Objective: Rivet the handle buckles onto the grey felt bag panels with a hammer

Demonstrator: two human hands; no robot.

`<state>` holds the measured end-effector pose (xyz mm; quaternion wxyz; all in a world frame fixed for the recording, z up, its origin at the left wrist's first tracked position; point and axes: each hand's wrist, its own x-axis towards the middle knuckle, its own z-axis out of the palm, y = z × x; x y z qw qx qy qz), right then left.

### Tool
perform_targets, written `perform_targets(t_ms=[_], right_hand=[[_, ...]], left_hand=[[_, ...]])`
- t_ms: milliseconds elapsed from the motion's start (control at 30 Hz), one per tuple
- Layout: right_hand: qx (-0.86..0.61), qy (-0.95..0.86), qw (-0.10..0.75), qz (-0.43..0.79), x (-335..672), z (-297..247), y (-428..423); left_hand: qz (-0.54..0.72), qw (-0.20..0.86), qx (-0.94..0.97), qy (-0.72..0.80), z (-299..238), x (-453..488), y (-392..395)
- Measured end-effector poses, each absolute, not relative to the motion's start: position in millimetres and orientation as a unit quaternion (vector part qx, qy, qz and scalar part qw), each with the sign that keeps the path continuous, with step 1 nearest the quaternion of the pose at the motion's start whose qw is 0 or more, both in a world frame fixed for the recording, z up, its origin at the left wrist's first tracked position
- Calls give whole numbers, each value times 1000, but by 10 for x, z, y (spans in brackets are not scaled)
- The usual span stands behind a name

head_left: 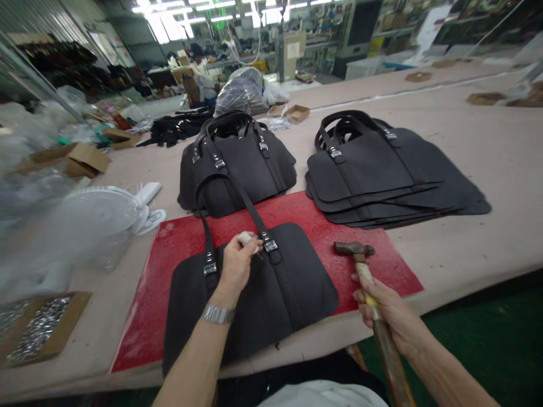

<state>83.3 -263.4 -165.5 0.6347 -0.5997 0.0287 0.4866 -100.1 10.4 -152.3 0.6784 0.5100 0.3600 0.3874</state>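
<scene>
My left hand (pixel 237 261), with a metal-band watch (pixel 218 314) on its wrist, is closed around a short white-handled tool (pixel 248 239). The tool's thin tip points down beside a silver buckle (pixel 270 245); I cannot tell whether it touches. Below lies a black bag panel (pixel 250 308) with a looped strap handle (pixel 250 206), flat on a red mat (pixel 275 210). To the right, my right hand (pixel 375 299) grips a ball-peen hammer (pixel 356 249) by its taped wooden handle, the head over the mat's right part.
Stacked black panels with handles (pixel 365 169) lie at the back right, and more black panels (pixel 254 164) stand at the back left. A white fan (pixel 106 209) is on the left. Nearer, a cardboard box (pixel 70 333) holds small shiny metal parts. The table's front edge runs below the mat.
</scene>
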Motion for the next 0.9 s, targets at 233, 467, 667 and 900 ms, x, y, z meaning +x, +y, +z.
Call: perform_targets(t_ms=[233, 467, 667, 900], right_hand=[[-595, 32, 629, 500, 855, -1694, -2643], [-585, 29, 630, 510, 861, -1665, -2657], [-587, 20, 629, 509, 863, -1664, -2665], [-637, 1, 578, 510, 749, -1519, -2630]], left_hand=[[418, 744, 434, 288, -1938, -657, 57], [411, 749, 445, 269, -1961, -718, 78], [409, 720, 488, 275, -1994, -733, 52], [450, 388, 749, 295, -1935, -761, -211]])
